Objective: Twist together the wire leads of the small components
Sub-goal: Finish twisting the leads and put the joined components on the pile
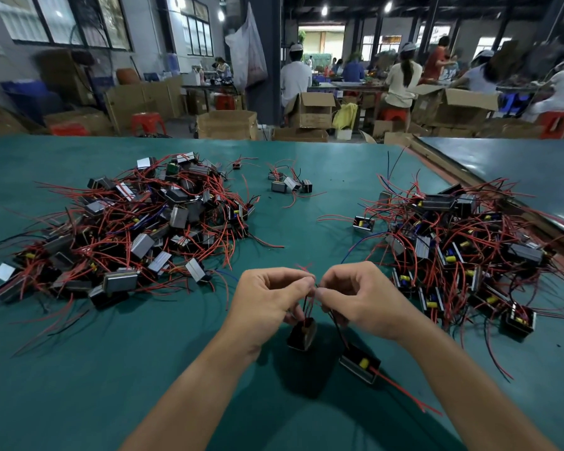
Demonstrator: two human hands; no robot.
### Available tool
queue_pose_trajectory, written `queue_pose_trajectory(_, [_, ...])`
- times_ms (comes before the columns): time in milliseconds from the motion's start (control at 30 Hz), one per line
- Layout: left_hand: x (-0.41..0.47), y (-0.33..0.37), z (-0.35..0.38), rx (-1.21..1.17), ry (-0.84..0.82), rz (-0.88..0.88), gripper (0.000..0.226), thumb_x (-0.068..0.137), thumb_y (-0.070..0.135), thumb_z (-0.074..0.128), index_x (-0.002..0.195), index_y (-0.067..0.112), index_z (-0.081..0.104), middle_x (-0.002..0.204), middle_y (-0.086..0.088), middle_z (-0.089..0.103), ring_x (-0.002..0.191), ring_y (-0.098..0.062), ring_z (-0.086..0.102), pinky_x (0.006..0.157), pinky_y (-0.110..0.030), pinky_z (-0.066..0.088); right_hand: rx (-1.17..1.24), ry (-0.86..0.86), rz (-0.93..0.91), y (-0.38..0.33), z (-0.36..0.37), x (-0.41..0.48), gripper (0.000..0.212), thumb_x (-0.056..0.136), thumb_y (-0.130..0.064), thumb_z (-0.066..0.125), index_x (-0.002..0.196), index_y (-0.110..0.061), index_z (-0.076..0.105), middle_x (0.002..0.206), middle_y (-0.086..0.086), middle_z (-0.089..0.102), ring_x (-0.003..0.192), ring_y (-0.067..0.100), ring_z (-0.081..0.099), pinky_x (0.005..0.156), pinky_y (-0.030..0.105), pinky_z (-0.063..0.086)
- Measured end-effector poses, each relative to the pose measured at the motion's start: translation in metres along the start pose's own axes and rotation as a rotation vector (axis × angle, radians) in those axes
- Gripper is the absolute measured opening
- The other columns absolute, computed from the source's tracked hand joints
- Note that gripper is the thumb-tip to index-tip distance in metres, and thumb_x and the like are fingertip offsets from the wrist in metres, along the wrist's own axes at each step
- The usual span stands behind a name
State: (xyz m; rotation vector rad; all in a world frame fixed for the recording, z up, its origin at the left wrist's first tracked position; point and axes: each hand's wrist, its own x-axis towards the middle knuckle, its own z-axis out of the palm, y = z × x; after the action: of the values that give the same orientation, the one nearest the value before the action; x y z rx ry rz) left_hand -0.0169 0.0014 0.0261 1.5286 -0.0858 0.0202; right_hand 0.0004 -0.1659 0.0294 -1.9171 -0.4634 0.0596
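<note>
At tabletop (pixel 150 369) centre, toward near edge: noted left hand (pixel 267 302) and right hand (pixel 363 302) meeting fingertip to fingertip. Recorded left fingers (pixel 293 278) curled, thumb and forefinger pinching wire leads (pixel 307 304). Recorded right fingers (pixel 334 291) likewise curled, pinching same leads from opposite side. Saw short red ends sticking up just above pinch point. Cannot tell how far leads are twisted; hidden by fingertips.

Below hands: found two components hanging on those leads.
- Under left hand: first component (pixel 302 335), black, tilted, partly hidden by lower fingers. Cannot tell whether touching tabletop.
- Lower and to right, under right wrist: second component (pixel 360 362), black with yellow part on top. Noted one long red lead (pixel 404 393) trailing from it toward near right.

Left of hands: logged left pile (pixel 127 229) of components, red and black leads tangled. Right of hands: logged right pile (pixel 453 252), same kind, many showing yellow parts. Between piles, farther back: noted small cluster (pixel 290 184) of a few components. Just beside right pile, on its left: one stray component (pixel 363 223).

Beyond tabletop: saw cardboard boxes (pixel 310 110), red stools (pixel 147 122) and seated people (pixel 295 81) at other benches.
</note>
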Motion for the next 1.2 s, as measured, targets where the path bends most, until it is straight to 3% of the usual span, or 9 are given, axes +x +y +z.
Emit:
queue_pose_trajectory(400, [0.001, 0.000, -0.004, -0.023, -0.060, -0.134, 0.011, 0.077, 0.006, 0.077, 0.073, 0.007, 0.066, 0.063, -0.008, 0.071, 0.043, -0.013, 0.062, 0.041, -0.019, 0.048, 0.138, -0.036, 0.016, -0.002, -0.004, 0.003, 0.009, 0.085, 0.010, 0.063, 0.083, 0.001, 0.063, 0.059, 0.000, 0.061, 0.053, 0.020, 0.049, 0.050, 0.029, 0.043])
queue_pose_trajectory(600, [-0.003, 0.006, -0.006, -0.054, -0.189, -0.158, 0.015, 0.066, 0.001, 0.077, 0.079, 0.003, 0.070, 0.064, -0.008, 0.070, 0.049, -0.014, 0.066, 0.047, -0.020, 0.052, 0.116, -0.036, -0.008, -0.001, -0.007, 0.002, 0.009, 0.078, -0.006, 0.073, 0.079, 0.000, 0.067, 0.060, 0.004, 0.062, 0.055, 0.020, 0.051, 0.048, 0.025, 0.042])
queue_pose_trajectory(733, [-0.004, 0.007, -0.004, -0.015, -0.179, -0.144, 0.013, 0.079, -0.012, 0.069, 0.081, 0.001, 0.067, 0.059, -0.004, 0.069, 0.044, -0.010, 0.063, 0.045, -0.017, 0.049, 0.073, -0.005, -0.039, 0.001, -0.007, 0.001, 0.017, 0.081, -0.001, 0.074, 0.069, -0.013, 0.069, 0.055, -0.005, 0.062, 0.048, 0.005, 0.048, 0.047, 0.018, 0.039])
queue_pose_trajectory(967, [-0.002, 0.004, 0.000, 0.012, -0.099, -0.110, 0.015, 0.075, -0.011, 0.074, 0.079, 0.001, 0.066, 0.062, -0.008, 0.071, 0.043, -0.010, 0.060, 0.043, -0.018, 0.048, -0.059, 0.048, -0.088, -0.001, -0.007, 0.002, 0.024, 0.082, -0.002, 0.072, 0.063, -0.017, 0.069, 0.048, -0.012, 0.055, 0.046, -0.001, 0.041, 0.047, 0.015, 0.033])
queue_pose_trajectory(1200, [-0.001, 0.005, -0.005, 0.063, -0.119, -0.123, 0.018, 0.074, -0.011, 0.075, 0.081, 0.000, 0.063, 0.062, -0.008, 0.070, 0.043, -0.015, 0.060, 0.047, -0.022, 0.049, -0.103, -0.049, -0.052, -0.003, -0.014, -0.002, 0.028, 0.086, -0.005, 0.070, 0.063, -0.019, 0.067, 0.051, -0.008, 0.058, 0.046, 0.002, 0.044, 0.048, 0.014, 0.034])
